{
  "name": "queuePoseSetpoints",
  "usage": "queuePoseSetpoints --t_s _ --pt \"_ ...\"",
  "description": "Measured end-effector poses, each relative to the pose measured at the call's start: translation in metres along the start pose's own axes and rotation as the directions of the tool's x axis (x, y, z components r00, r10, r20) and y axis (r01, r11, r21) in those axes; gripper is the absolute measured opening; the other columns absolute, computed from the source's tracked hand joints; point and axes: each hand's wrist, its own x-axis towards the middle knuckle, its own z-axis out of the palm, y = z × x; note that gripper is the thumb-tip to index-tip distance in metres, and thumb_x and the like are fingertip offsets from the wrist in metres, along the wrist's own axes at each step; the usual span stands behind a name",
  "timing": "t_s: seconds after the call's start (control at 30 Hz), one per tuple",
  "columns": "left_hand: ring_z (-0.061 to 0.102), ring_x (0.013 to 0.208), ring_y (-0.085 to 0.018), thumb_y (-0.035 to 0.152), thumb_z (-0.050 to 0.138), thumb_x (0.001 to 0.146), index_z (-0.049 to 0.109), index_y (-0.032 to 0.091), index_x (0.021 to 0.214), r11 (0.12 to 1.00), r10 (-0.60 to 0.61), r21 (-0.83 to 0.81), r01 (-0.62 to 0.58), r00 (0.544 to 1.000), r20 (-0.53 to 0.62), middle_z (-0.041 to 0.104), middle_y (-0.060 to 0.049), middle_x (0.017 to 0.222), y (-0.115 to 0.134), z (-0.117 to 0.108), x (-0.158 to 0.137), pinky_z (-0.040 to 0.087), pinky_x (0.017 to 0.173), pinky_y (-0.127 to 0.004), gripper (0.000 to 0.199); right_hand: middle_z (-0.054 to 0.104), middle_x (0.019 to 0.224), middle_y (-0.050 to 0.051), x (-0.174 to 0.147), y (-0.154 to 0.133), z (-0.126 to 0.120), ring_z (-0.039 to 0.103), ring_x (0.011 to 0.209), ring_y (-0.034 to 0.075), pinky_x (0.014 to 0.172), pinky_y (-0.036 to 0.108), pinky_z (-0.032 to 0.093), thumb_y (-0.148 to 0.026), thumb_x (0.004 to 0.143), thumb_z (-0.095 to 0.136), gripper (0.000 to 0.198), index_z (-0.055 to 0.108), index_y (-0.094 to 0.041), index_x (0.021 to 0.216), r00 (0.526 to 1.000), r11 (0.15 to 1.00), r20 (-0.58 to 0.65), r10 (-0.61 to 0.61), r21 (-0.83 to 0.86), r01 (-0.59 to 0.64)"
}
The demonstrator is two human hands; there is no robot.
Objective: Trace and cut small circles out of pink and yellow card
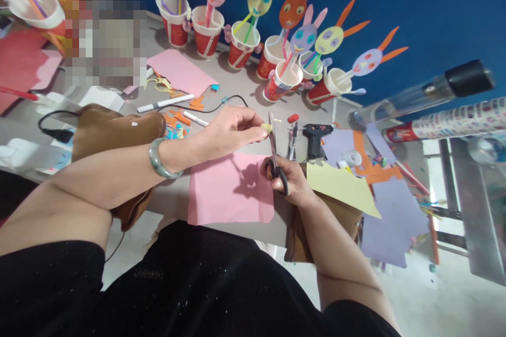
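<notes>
Between its thumb and fingers, my left hand [231, 129] pinches a small piece of yellow paper [268, 128]. My right hand [290, 176] grips the black handles of a pair of scissors [273, 139]. The blades point upward and touch or nearly touch the yellow piece; whether they are cutting it I cannot tell. Under both hands, a sheet of pink paper [229, 195] lies at the table's near edge, with the hands' shadow on it.
Red paper cups [242, 52] with paper rabbit faces on straws stand along the blue wall. A black glue gun [316, 139], yellow paper [340, 184] and purple paper [391, 221] lie right. A brown cushion-like item [114, 131] and a marker [166, 103] lie left.
</notes>
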Motion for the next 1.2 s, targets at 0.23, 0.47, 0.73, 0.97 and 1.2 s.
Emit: queuePoseSetpoints --t_s 0.23,0.47,0.73,0.97,1.2 --pt "0.047 0.064 -0.008 0.012 0.066 0.087 0.059 0.016 0.065 1.0 -0.015 0.01 0.015 0.999 0.035 0.056 0.001 0.071 0.0059 -0.0006 -0.0005 0.037 0.059 -0.025 0.023 0.054 0.068 -0.001 -0.0005 0.0003 -0.0002 0.041 0.061 0.013 0.059 0.03 0.03 -0.085 0.069 0.077 0.069 0.052 -0.021 0.065 1.0 1.0 -0.008 0.017 0.001 -0.017" --pt "0.046 0.064 -0.008 0.014 0.066 0.087 0.056 0.017 0.065 1.0 0.009 0.025 -0.01 0.999 0.043 0.057 0.0 0.071 0.0013 -0.0013 0.0 0.036 0.058 -0.025 0.025 0.054 0.068 -0.002 -0.0006 -0.0019 0.0007 0.04 0.06 0.012 0.059 0.03 0.029 -0.083 0.07 0.078 0.068 0.052 -0.021 0.065 1.0 1.0 -0.01 -0.002 0.009 0.002" --pt "0.05 0.066 -0.008 0.015 0.064 0.088 0.056 0.017 0.066 0.999 0.011 0.044 -0.012 1.0 0.028 0.058 0.0 0.072 0.0014 -0.0005 -0.0003 0.038 0.06 -0.025 0.024 0.052 0.067 -0.002 -0.0013 -0.001 -0.0004 0.038 0.059 0.012 0.058 0.03 0.027 -0.083 0.072 0.076 0.067 0.052 -0.021 0.065 1.0 1.0 -0.02 -0.02 -0.004 0.02" --pt "0.055 0.07 -0.009 0.014 0.064 0.088 0.056 0.016 0.066 0.999 0.025 0.047 -0.026 1.0 0.005 0.062 -0.001 0.077 0.0004 0.0001 -0.0005 0.042 0.064 -0.025 0.023 0.054 0.066 -0.002 -0.0001 -0.0018 0.0007 0.038 0.059 0.011 0.057 0.03 0.028 -0.083 0.072 0.077 0.067 0.052 -0.02 0.063 0.999 0.999 -0.023 -0.036 -0.003 0.036" --pt "0.057 0.07 -0.009 0.017 0.066 0.089 0.063 0.016 0.069 0.998 0.056 0.039 -0.055 0.998 -0.015 0.065 -0.001 0.074 -0.0039 -0.0008 0.0016 0.047 0.066 -0.024 0.02 0.052 0.066 -0.002 -0.0008 -0.0009 0.0001 0.038 0.057 0.011 0.056 0.03 0.027 -0.084 0.071 0.076 0.069 0.051 -0.021 0.062 1.0 1.0 -0.022 -0.019 0.0 0.019"
